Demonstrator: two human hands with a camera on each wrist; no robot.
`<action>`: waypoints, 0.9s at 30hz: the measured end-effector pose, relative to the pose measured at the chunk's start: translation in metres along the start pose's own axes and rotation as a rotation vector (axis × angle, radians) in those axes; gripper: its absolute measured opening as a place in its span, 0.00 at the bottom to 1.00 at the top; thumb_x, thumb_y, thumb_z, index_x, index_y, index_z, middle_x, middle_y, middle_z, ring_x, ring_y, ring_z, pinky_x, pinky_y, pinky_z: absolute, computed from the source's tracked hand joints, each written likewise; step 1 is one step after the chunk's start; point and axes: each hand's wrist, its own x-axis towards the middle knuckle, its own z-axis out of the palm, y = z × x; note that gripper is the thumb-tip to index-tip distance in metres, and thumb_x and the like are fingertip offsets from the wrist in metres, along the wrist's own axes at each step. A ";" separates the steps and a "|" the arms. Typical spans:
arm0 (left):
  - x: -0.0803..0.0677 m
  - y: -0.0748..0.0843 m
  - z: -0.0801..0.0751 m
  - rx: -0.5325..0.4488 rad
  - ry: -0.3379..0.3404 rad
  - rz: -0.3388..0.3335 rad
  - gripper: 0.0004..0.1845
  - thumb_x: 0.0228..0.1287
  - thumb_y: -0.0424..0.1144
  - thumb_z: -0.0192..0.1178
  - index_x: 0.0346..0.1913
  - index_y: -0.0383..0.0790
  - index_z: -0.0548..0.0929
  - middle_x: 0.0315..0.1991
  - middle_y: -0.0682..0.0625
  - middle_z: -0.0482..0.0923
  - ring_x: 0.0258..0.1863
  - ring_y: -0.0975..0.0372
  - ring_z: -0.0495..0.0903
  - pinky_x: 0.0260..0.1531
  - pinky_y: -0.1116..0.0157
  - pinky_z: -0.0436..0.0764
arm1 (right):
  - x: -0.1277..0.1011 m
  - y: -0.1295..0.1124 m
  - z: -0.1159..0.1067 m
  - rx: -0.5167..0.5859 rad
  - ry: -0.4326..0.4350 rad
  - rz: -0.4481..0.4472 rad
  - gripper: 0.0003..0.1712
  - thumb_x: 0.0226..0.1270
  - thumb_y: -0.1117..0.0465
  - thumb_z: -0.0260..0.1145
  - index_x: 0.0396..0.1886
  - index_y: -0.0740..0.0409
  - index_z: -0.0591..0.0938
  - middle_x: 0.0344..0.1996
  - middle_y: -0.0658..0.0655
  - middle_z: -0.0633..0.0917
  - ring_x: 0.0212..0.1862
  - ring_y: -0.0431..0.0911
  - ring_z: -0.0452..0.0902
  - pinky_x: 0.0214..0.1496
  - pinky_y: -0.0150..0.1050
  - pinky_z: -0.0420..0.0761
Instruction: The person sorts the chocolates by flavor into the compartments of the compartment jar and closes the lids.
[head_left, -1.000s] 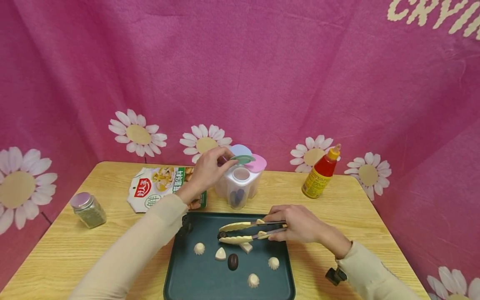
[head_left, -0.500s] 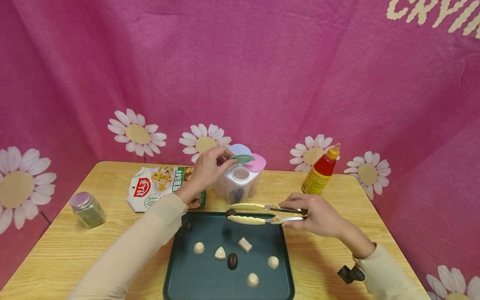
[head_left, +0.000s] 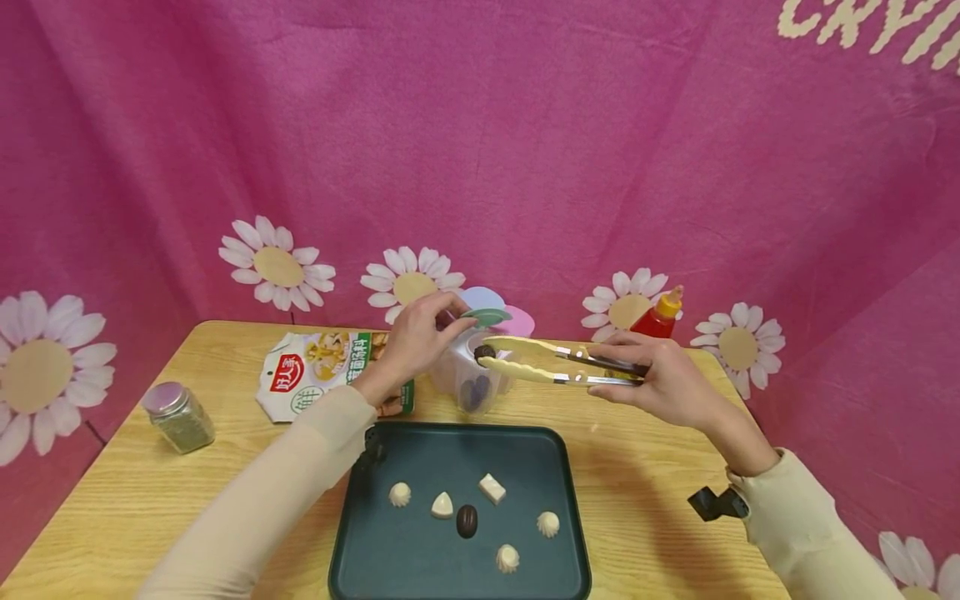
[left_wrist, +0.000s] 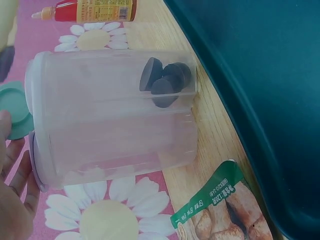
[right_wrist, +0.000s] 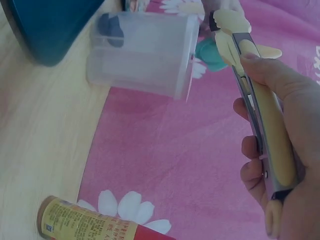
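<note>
The right hand (head_left: 663, 383) squeezes the cream tongs (head_left: 555, 362) on a dark chocolate (head_left: 485, 352) over the clear container (head_left: 480, 379); the left hand (head_left: 420, 337) pinches the green lid flap (head_left: 486, 317) open; a slackened squeeze could drop it onto the worktop (head_left: 645, 492).

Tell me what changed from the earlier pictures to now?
The right hand lifted the tongs off the tray, carrying a dark chocolate up to the clear container. The left hand still holds the green lid open. Six sweets stay on the tray.
</note>
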 end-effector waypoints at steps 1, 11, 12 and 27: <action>0.000 0.000 0.000 0.002 -0.001 -0.001 0.07 0.69 0.42 0.72 0.43 0.43 0.87 0.36 0.49 0.88 0.33 0.60 0.83 0.34 0.67 0.78 | 0.002 0.002 0.000 0.000 0.003 0.006 0.28 0.54 0.63 0.84 0.56 0.58 0.89 0.47 0.54 0.90 0.30 0.35 0.74 0.27 0.28 0.73; -0.001 0.001 0.000 0.004 -0.015 -0.022 0.08 0.69 0.43 0.72 0.44 0.44 0.87 0.38 0.48 0.88 0.35 0.59 0.83 0.37 0.66 0.79 | 0.012 0.016 0.005 0.008 0.006 0.093 0.26 0.57 0.59 0.84 0.56 0.56 0.90 0.48 0.58 0.90 0.32 0.44 0.77 0.29 0.30 0.75; -0.001 0.001 0.000 0.007 -0.014 -0.023 0.08 0.69 0.43 0.72 0.44 0.44 0.87 0.38 0.49 0.88 0.36 0.59 0.83 0.36 0.66 0.79 | 0.012 0.016 0.005 0.008 0.002 0.101 0.26 0.57 0.59 0.84 0.57 0.55 0.90 0.49 0.58 0.90 0.32 0.44 0.77 0.29 0.30 0.75; -0.001 0.000 0.001 -0.001 -0.011 -0.028 0.08 0.69 0.42 0.72 0.44 0.44 0.86 0.40 0.48 0.87 0.37 0.58 0.83 0.41 0.63 0.83 | -0.015 -0.001 -0.006 -0.078 -0.058 0.085 0.32 0.53 0.55 0.86 0.59 0.51 0.89 0.48 0.51 0.90 0.31 0.35 0.75 0.29 0.29 0.77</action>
